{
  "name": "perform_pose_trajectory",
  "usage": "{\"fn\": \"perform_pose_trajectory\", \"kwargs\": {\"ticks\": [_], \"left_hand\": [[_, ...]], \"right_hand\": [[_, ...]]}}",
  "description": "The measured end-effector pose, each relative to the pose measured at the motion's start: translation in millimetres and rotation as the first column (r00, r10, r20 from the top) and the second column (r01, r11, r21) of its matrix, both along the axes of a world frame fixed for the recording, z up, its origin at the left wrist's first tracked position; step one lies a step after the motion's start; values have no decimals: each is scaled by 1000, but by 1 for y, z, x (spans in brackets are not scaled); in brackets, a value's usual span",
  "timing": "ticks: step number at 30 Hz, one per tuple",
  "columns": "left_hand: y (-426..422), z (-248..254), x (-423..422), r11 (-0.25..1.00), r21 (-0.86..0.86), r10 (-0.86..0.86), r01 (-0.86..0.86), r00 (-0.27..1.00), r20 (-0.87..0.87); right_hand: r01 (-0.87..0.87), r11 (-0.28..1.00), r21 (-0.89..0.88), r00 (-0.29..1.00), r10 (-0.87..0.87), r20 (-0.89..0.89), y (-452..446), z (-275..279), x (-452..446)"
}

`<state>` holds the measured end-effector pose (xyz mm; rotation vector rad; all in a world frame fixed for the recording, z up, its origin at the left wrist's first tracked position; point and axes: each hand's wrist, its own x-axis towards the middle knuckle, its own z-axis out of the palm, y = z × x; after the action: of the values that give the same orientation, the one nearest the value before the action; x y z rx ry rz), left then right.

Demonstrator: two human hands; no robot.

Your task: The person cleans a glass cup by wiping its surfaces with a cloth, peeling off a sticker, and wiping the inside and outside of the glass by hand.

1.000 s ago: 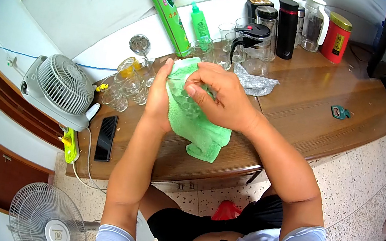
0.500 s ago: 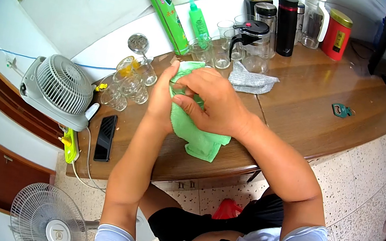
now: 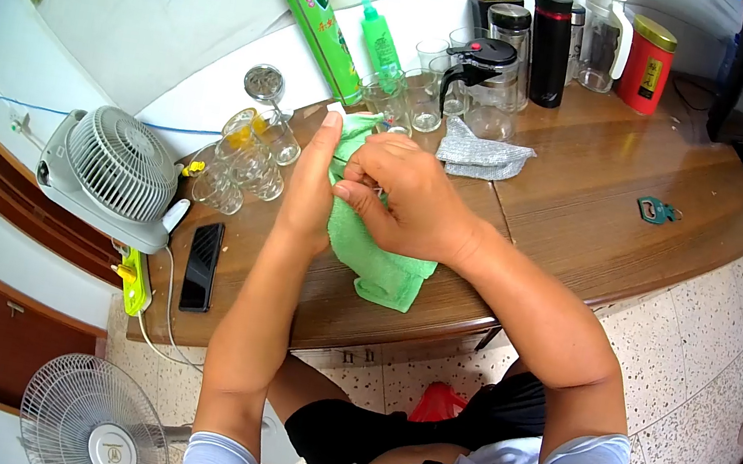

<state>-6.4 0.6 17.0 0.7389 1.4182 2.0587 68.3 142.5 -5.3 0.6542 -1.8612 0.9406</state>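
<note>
A green cloth (image 3: pixel 379 258) hangs from between my hands over the front part of the wooden table. My left hand (image 3: pixel 309 185) holds its left side, thumb pointing up. Bent over the cloth from the right, my right hand (image 3: pixel 411 197) has its thumb and fingers curled together at the cloth's upper part. A clear glass seems to sit inside the cloth, but my fingers hide most of it. Beyond my hands lies a grey cloth (image 3: pixel 485 153), beside a glass teapot (image 3: pixel 492 105) with a black lid and handle.
Several glasses (image 3: pixel 247 159) stand at the left near a small fan (image 3: pixel 118 163) and a phone (image 3: pixel 202 265). Behind are a green spray can (image 3: pixel 317 24), a green bottle (image 3: pixel 380 42), a black flask (image 3: pixel 548 51), a pitcher (image 3: pixel 601 45) and a red tin (image 3: pixel 646 71). A bottle opener (image 3: pixel 655 211) lies right.
My right hand has moved slightly left and down over the cloth, covering more of the glass. The cloth's top edge has shifted and bunched between my hands.
</note>
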Motion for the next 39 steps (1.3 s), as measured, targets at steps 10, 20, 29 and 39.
{"fn": "perform_pose_trajectory", "kwargs": {"ticks": [10,20,29,39], "left_hand": [[-3,-1,-7,1000,-2,-21,21,997,78],[-4,11,2,995,35,-96,95,995,25],[5,5,5,985,-90,115,-150,944,-310],[-4,15,-1,997,69,-60,46,975,216]], "right_hand": [[-54,996,-70,993,61,101,2,9,11],[-117,993,-12,984,118,137,7,3,6],[4,999,48,997,-8,73,1,-1,3],[-114,993,10,991,113,77,11,8,8]]}}
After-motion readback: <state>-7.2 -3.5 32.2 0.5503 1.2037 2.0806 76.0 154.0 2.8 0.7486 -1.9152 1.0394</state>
